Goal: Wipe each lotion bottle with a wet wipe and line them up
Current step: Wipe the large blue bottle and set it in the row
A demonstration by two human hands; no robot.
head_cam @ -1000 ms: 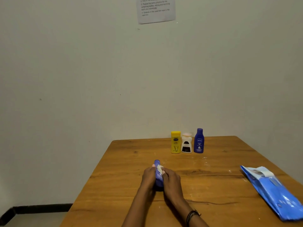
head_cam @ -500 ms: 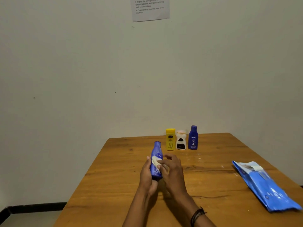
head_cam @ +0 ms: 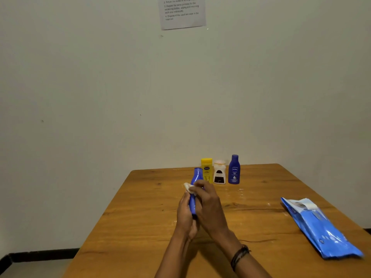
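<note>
Left hand: your left hand (head_cam: 185, 214) is wrapped around the lower body of the tall blue bottle (head_cam: 195, 189), fingers closed on it, holding it upright above the middle of the table (head_cam: 140, 207), clear of the wood.
Wet wipe: a small white wet wipe (head_cam: 188, 187) shows at the bottle's left shoulder, pinched against the plastic.
Right hand: your right hand (head_cam: 208, 205) is curled over the front of the same bottle, fingertips pressing the wipe to it; how much of the wipe lies under the palm cannot be told.
Doing it well: keep the left grip low and firm so the bottle does not twist away, turn it a little between strokes, and run the wipe from neck to base so every side, and the cap, gets covered.
Row at the far edge: a yellow bottle (head_cam: 207, 169), a white bottle (head_cam: 219, 172) with a dark label and a dark blue bottle (head_cam: 234, 169) stand upright side by side, near one another, close to the wall.
Placing, as a judgement: the held bottle probably belongs at one end of that row.
Brands: the dark blue bottle reads NIVEA; the yellow bottle's oval logo is too small to read.
Wipes pack: a blue wipes pack (head_cam: 321, 229) lies flat by the right edge, its flap lifted; its print is illegible.
Wall notice: a paper notice (head_cam: 182, 13) carries numbered lines, partly legible, including "Dispose of the used wet wipe in the trash bin".
</note>
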